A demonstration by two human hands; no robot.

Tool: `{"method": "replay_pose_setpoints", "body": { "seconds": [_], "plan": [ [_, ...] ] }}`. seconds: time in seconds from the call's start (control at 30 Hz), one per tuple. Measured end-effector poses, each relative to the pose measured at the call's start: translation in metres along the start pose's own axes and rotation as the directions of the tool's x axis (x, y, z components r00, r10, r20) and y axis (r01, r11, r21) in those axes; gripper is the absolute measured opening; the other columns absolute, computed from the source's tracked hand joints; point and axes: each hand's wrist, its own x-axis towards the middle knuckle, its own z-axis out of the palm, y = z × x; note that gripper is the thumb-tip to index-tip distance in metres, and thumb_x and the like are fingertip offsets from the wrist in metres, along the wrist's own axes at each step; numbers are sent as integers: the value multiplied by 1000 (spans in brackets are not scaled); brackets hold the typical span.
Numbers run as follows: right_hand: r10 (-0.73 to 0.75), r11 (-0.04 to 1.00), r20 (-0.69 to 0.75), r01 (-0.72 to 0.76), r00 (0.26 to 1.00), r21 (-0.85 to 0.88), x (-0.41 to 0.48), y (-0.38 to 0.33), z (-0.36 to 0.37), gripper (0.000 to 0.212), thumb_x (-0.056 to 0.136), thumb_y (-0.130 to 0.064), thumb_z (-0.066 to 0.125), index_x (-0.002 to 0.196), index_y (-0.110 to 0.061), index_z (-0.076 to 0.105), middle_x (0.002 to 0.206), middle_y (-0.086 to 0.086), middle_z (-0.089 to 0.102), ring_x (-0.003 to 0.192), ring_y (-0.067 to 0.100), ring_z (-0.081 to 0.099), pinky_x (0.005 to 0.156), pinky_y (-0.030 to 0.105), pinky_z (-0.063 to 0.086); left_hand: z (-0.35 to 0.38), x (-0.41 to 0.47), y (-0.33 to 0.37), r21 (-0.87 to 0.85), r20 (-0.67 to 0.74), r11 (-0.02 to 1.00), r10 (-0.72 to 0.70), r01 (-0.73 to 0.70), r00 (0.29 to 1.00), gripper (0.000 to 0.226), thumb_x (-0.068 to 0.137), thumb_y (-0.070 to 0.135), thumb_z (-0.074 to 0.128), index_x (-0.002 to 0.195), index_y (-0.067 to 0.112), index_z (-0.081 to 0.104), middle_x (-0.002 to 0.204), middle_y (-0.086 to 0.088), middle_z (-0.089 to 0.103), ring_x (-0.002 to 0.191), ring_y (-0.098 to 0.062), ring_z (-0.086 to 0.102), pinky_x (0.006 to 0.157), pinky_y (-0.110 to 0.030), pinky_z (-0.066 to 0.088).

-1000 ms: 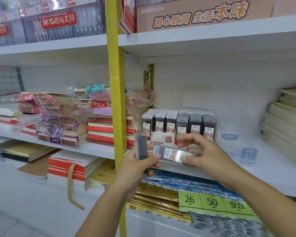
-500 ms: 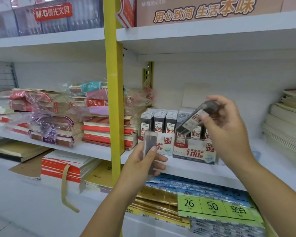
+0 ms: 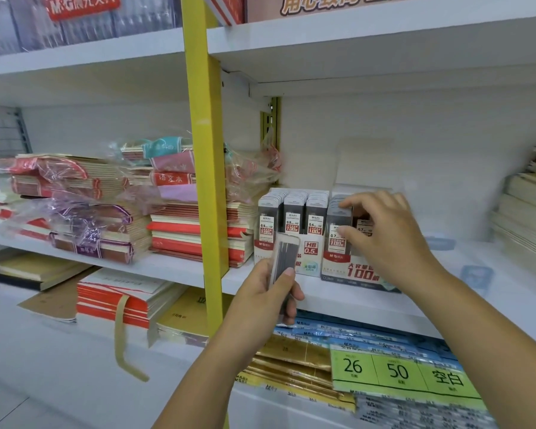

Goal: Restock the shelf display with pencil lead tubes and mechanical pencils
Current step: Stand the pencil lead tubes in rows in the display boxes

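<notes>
Head view, from the far left: we see plastic-wrapped stacks of red and cream notebooks (image 3: pixel 75 209) lying on the white middle shelf (image 3: pixel 353 300). Below them, on the lower shelf, sits a pile of red-edged white pads (image 3: pixel 121 300) with a tan strap hanging over its front. A yellow metal upright (image 3: pixel 205 181) stands between these stacks and the lead display.

Just right of the upright, our left hand (image 3: pixel 260 300) is raised in front of the shelf edge. Its fingers and thumb are curled round a small bunch of clear plastic tubes of dark pencil lead (image 3: pixel 287 253), held upright; we cannot count them.

Behind that bunch sits a white and red cardboard display box marked HB 0.5 (image 3: pixel 311 249), with three columns of grey-capped lead tubes standing in it. Just beside it on the right is a second cardboard display box marked 0.7 (image 3: pixel 362 274).

Our right hand (image 3: pixel 387 243) is over this second box. Its forefinger tip is on the cap and its thumb on the label of a dark grey lead tube with a red and white label (image 3: pixel 336 239). This tube stands upright at the front of the box's left column, pinched between those two digits. The other fingers are loosely bent and partly hide the columns to the right.

Under our right forearm, on the lower shelf, blue packets (image 3: pixel 353 334) lie over gold packets (image 3: pixel 291 362). A green price strip reading 26 and 50 (image 3: pixel 396 371) lies across them.

At the far right, stacks of cream paper (image 3: pixel 526 218) rest on the middle shelf.
</notes>
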Motion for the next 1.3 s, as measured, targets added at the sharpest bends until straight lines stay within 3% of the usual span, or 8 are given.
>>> {"method": "replay_pose_setpoints", "body": {
  "seconds": [0.23, 0.3, 0.4, 0.5, 0.67, 0.97, 1.13, 1.3],
  "plan": [
    [-88, 987, -111, 72, 990, -142, -5, -2, -3, 34, 93, -22, 60, 127, -23, 61, 96, -8, 42, 97, 7, 28, 84, 24, 30, -1, -4, 3, 30, 49, 999, 13, -14, 999, 16, 105, 20, 49, 118, 20, 58, 83, 2, 73, 70, -10, 63, 68, -23, 54],
    [-70, 997, -82, 74, 994, 38, -11, -11, -10, 30, 94, -26, 56, 123, -27, 63, 94, -12, 47, 88, 2, 37, 82, 16, 33, 1, -5, 6, 27, 65, 999, 22, -24, 998, 18, 104, 19, 52, 120, 22, 59, 91, -2, 76, 74, -11, 67, 68, -24, 56],
    [-3, 882, 214, -98, 977, 460, -24, -30, -17, 23, 91, -44, 53, 112, -45, 62, 95, -21, 58, 72, -1, 58, 61, 10, 45, 5, -8, 11, 30, 100, 999, 30, -33, 994, 18, 101, 18, 57, 118, 23, 62, 96, -6, 77, 76, -13, 70, 68, -25, 56],
    [-23, 826, 331, -169, 943, 538, -38, -40, -15, 18, 91, -43, 57, 104, -37, 67, 85, -15, 67, 58, 6, 64, 53, 17, 47, 11, -11, 13, 90, 100, 995, 42, -51, 994, 15, 100, 17, 60, 112, 22, 66, 95, -4, 77, 76, -11, 70, 69, -24, 58],
    [44, 727, 347, -269, 937, 632, -46, -34, -19, 11, 92, -23, 62, 93, -26, 73, 83, -7, 73, 76, 7, 70, 71, 23, 57, 8, -15, 17, 37, 50, 999, -11, 9, 999, 22, 91, 18, 72, 109, 31, 74, 103, 4, 76, 92, -10, 71, 73, -20, 56],
    [67, 575, 445, -399, 893, 714, -61, -23, -31, 55, 83, 17, 60, 113, -28, 66, 111, 2, 66, 100, 12, 68, 76, 24, 57, 0, -15, 19, -400, -33, 914, -87, 66, 996, 51, 74, 6, 76, 122, 11, 60, 106, -17, 76, 89, -21, 75, 70, -23, 59],
    [6, 729, 531, -367, 847, 578, -63, -28, -31, 64, 81, 9, 64, 121, -41, 57, 109, -3, 61, 86, 13, 70, 73, 42, 61, 6, -13, 16, -244, -48, 968, -64, 51, 997, 31, 87, 10, 73, 116, 10, 64, 102, -10, 78, 92, -19, 75, 68, -21, 57],
    [-87, 781, 639, -346, 765, 521, -60, -30, -34, 78, 90, -4, 61, 138, -58, 32, 102, -2, 56, 65, 12, 68, 55, 26, 55, 15, -10, 19, -58, -19, 997, 48, -49, 999, 25, 89, 14, 74, 110, 27, 73, 95, -6, 77, 82, -13, 72, 65, -19, 55]
  ]
}}
